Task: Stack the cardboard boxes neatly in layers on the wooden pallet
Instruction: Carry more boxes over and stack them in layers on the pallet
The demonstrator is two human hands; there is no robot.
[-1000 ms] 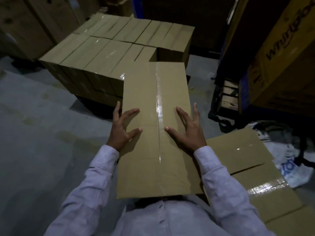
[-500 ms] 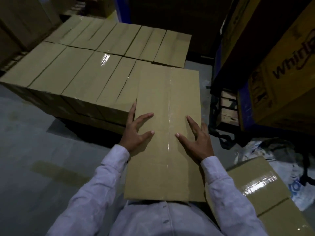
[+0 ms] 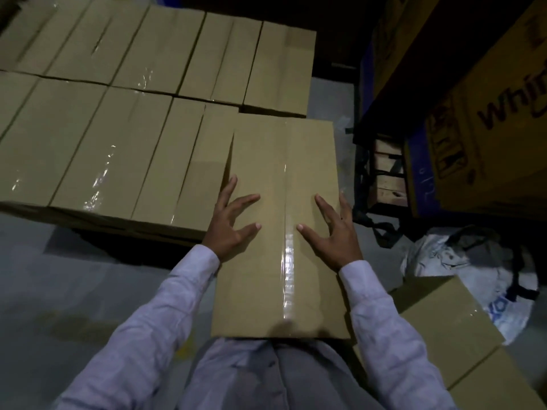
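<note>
A long taped cardboard box (image 3: 281, 161) is held against my chest, its far end level with the right end of the near row of stacked boxes (image 3: 97, 149). My left hand (image 3: 229, 220) lies on the box's left edge, fingers spread over the top, thumb down the side. My right hand (image 3: 331, 232) rests on its right edge the same way. A second row of boxes (image 3: 183, 51) lies behind the first. The pallet itself is hidden under the stack in shadow.
Large printed cartons (image 3: 485, 137) stand on a blue rack at the right, with wooden pallet blocks (image 3: 387, 170) beneath. More loose taped boxes (image 3: 444, 324) lie on the floor at my right, beside a white plastic bag (image 3: 473, 267). Grey concrete floor (image 3: 74, 291) stretches to the left.
I have walked closer to the stack carrying the box; its far end now sits beside the near row's right end. My hands keep the same hold.
</note>
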